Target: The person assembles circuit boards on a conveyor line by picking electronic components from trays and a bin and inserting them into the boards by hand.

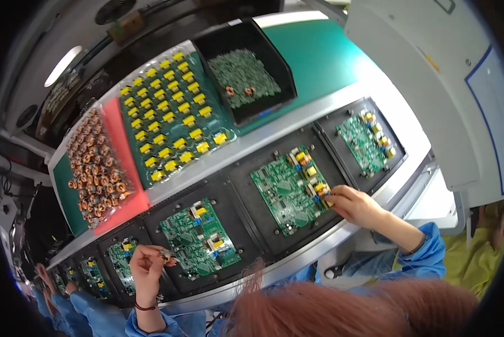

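My left hand pinches a small copper-wound coil between thumb and fingers, just off the left edge of a green circuit board. That board carries yellow transformers and blue parts. Farther right, the fingers of my right hand are closed at a copper coil on the right edge of a second circuit board. A yellow part shows at the fingertips, which partly hide the contact. A row of coils and yellow transformers runs along this board's right side.
Black carriers with circuit boards run along the line. Behind them are copper coils by a red sheet, a tray of yellow transformers and a black bin of small green-grey parts. Another person's hair fills the lower edge; co-workers' sleeves show at left.
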### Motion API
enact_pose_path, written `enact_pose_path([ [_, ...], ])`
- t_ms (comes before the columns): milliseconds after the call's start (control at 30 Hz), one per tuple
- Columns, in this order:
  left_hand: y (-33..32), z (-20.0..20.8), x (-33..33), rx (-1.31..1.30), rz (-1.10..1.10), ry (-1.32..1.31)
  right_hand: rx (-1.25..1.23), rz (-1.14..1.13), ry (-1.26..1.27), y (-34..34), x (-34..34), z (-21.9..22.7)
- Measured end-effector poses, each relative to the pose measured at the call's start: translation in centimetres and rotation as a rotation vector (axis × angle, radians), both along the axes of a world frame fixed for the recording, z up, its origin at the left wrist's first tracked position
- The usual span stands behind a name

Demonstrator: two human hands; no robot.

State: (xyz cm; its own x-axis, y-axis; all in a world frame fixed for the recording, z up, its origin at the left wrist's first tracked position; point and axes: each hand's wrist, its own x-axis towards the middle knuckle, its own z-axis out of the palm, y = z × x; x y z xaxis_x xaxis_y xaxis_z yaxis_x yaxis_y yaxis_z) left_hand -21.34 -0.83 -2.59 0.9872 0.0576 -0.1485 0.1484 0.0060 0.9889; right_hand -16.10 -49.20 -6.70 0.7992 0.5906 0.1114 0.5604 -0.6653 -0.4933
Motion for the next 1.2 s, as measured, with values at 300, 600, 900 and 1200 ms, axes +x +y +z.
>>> enact_pose_path([
  [300, 1.0, 0.0, 0.1, -0.074, -0.064, 0.045, -0.063, -0.059, 0.084, 1.0, -0.8, 1.0],
  [600, 0.6, 0.3, 0.2, 0.181, -0.035, 0.160, -0.029, -0.012, -0.118, -0.2, -0.1, -1.4],
  [900, 2.6, -1.5, -0.7, 0.329, -0.087, 0.278, 0.047, -0.029, -0.187, -1.9, -0.5, -3.4],
  [1200, -3.0, -2.1, -2.7, 0.145, -0.124, 0.247, 0.109, 0.014, -0.120, -2.3, -0.6, -4.7],
])
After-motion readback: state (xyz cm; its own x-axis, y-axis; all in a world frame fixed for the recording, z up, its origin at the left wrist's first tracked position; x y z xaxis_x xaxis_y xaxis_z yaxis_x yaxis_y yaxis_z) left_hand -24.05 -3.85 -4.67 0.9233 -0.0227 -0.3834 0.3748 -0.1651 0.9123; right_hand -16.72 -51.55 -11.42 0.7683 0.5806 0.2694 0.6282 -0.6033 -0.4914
